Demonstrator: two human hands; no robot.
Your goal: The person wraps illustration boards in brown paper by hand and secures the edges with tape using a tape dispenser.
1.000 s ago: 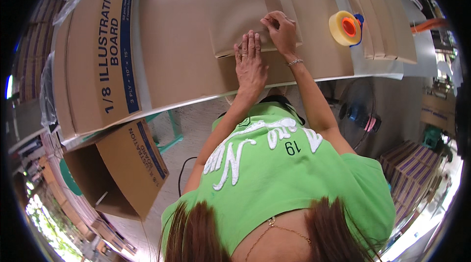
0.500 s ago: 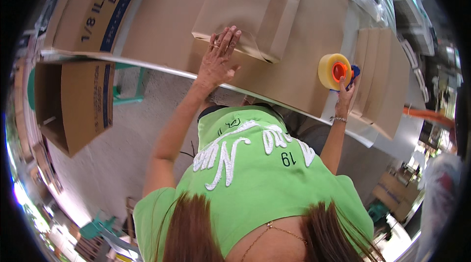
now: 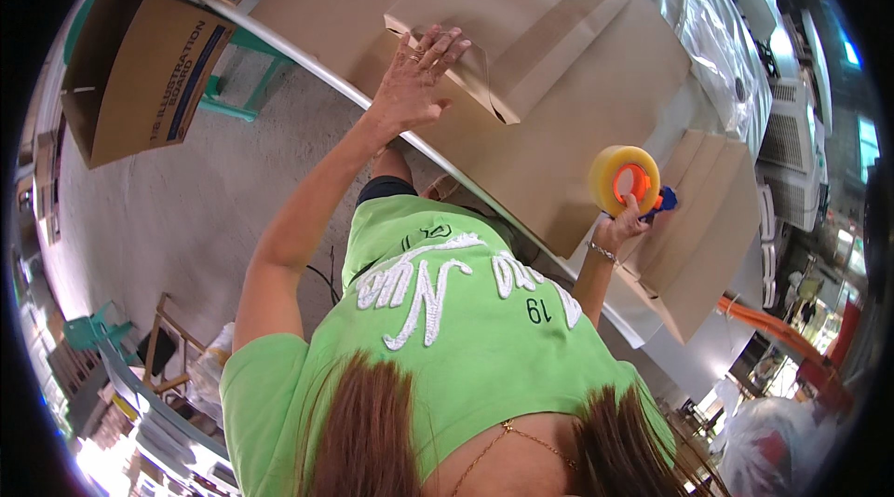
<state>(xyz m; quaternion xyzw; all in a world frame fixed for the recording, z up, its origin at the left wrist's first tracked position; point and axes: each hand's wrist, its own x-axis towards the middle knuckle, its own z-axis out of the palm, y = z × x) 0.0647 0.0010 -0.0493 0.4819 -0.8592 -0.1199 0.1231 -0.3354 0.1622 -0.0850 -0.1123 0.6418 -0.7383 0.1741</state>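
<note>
Looking down from a head-worn fisheye camera, the view shows a person in a bright green T-shirt working at a long table that runs diagonally from the upper left to the lower right of the frame. At the far upper left, an open brown cardboard carton with dark blue printing sits below the table's edge, above a grey concrete floor. Just left of centre at the top, the left hand lies flat, fingers spread, pressing down on a folded brown cardboard mailer that rests on a larger sheet of brown cardboard covering the table. Right of centre, the right hand is closed around the blue handle of a tape dispenser carrying a yellowish roll of packing tape on an orange hub; the dispenser is held up, well apart from the mailer. More flat cardboard pieces lie at the right, with crumpled clear plastic film at the upper right. This looks like the sealing step: the package is held shut and the tape is in hand. The next move would call for bringing the dispenser over to the mailer's loose flap while the left hand keeps the fold flat.
</note>
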